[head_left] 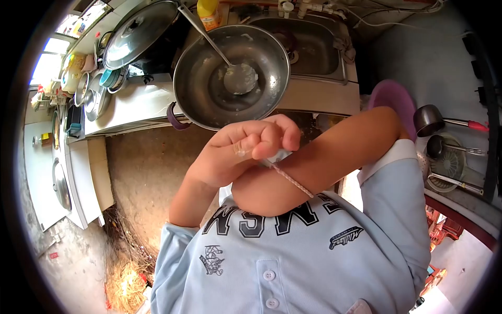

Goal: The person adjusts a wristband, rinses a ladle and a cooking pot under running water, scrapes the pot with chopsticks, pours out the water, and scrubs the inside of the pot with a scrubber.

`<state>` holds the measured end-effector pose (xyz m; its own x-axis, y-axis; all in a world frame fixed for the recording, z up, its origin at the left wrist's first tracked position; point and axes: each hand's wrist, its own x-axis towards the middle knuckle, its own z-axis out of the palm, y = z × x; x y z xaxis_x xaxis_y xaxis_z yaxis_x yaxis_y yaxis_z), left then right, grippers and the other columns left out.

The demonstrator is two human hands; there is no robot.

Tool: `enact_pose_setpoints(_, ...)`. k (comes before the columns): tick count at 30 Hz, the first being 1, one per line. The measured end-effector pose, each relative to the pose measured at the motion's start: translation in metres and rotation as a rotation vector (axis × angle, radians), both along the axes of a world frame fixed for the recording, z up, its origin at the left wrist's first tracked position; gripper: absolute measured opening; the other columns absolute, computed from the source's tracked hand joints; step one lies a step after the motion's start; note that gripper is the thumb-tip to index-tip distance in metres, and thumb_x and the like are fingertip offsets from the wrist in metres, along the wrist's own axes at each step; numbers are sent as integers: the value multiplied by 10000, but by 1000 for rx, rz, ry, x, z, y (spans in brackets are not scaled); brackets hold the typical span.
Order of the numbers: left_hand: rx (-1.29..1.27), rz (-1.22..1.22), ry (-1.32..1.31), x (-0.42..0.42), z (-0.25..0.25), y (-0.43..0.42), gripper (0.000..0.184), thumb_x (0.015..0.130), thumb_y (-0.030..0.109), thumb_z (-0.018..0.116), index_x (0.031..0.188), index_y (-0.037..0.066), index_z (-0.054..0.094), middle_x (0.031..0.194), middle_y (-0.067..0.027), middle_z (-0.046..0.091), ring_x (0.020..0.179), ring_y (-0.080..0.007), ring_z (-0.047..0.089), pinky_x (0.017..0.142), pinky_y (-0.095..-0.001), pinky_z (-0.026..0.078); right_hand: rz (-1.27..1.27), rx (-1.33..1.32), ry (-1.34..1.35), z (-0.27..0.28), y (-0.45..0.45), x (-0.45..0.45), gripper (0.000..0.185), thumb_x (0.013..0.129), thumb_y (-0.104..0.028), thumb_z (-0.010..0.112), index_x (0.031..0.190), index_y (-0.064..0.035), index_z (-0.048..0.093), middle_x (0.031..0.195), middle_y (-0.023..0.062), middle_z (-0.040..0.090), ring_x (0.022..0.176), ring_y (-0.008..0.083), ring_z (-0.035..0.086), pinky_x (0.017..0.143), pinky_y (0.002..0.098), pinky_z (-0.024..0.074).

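My left hand [235, 149] is closed, its fingers curled over my right arm just in front of my chest. A small white thing [283, 155], too hidden to name, shows under its fingertips. A braided cord [293, 180] runs across my right wrist, close to those fingertips. My right arm is folded in across my shirt, and my right hand [256, 193] bends away so that its fingers are hidden. Just beyond my hands is a large metal wok [196, 97], wet inside. A long-handled ladle [240, 78] with whitish residue rests in it.
Behind the wok lies a metal sink [324, 49] beside a yellow bottle [209, 14]. A big lidded pot [141, 31] and stacked bowls [111, 77] occupy the left counter. At right are a purple basin [392, 97], a hanging saucepan [429, 120] and a strainer [449, 162]. Straw [125, 285] lies on the floor.
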<state>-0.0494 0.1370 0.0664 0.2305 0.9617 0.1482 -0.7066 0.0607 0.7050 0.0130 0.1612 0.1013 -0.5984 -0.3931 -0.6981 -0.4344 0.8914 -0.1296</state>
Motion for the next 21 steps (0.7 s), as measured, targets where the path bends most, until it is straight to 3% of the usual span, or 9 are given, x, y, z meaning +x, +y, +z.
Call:
enact_pose_setpoints(3, -26, -22, 14, -1, 16, 1, 307, 873, 311, 571, 684, 81, 498, 948, -109, 510, 865, -226, 487, 845, -350, 378, 22, -5, -19, 0, -2, 2, 168, 782, -223, 571, 898, -117, 630, 847, 35, 608, 832, 157, 582, 711, 332, 413)
enact_pose_setpoints(5, 4, 98, 256, -3, 30, -4, 288, 857, 286, 587, 753, 22, 540, 955, -136, 527, 881, -231, 506, 848, -342, 387, 37, -13, -34, 0, -2, 2, 170, 783, -225, 569, 900, -118, 631, 850, 37, 608, 832, 159, 581, 712, 335, 413)
enact_pose_setpoints(6, 1, 102, 254, -6, 32, -4, 288, 857, 286, 587, 753, 22, 540, 955, -136, 527, 881, -231, 506, 848, -342, 387, 46, -16, -36, 0, -3, 3, 171, 784, -226, 569, 901, -119, 632, 851, 37, 608, 832, 160, 581, 712, 337, 413)
enact_pose_setpoints(8, 291, 168, 637, -16, 33, -1, 175, 765, 125, 599, 872, -14, 592, 930, -121, 590, 864, -201, 571, 757, -303, 447, 65, -21, -52, 2, -5, 3, 173, 785, -228, 567, 903, -120, 633, 854, 39, 608, 832, 163, 581, 713, 340, 413)
enact_pose_setpoints(9, 446, 215, 826, -21, 35, 1, 224, 698, 143, 670, 864, -1, 626, 834, -118, 620, 782, -234, 609, 682, -321, 480, 69, -24, -57, 2, -6, 1, 174, 785, -228, 566, 904, -120, 633, 855, 40, 608, 832, 164, 580, 713, 341, 413)
enact_pose_setpoints(13, 378, 200, 955, -21, 49, -8, 184, 679, 125, 695, 825, 21, 652, 817, -96, 627, 747, -233, 604, 668, -314, 481, 81, -22, -56, 4, -8, -4, 178, 788, -232, 563, 908, -123, 636, 860, 43, 609, 831, 168, 579, 715, 347, 413)
enact_pose_setpoints(19, 519, 307, 1122, -22, 46, -14, 211, 585, 122, 751, 769, 48, 680, 773, -74, 632, 739, -202, 592, 622, -294, 458, 69, -11, -32, 4, -6, -14, 184, 791, -237, 558, 914, -126, 639, 868, 48, 610, 831, 174, 578, 716, 356, 412)
enact_pose_setpoints(21, 677, 542, 1265, -17, 43, -15, 202, 554, 125, 736, 708, 24, 652, 678, -78, 607, 649, -199, 588, 599, -314, 473, 55, -6, -19, 3, -5, -18, 186, 792, -238, 557, 916, -127, 640, 870, 49, 610, 831, 176, 578, 717, 359, 412)
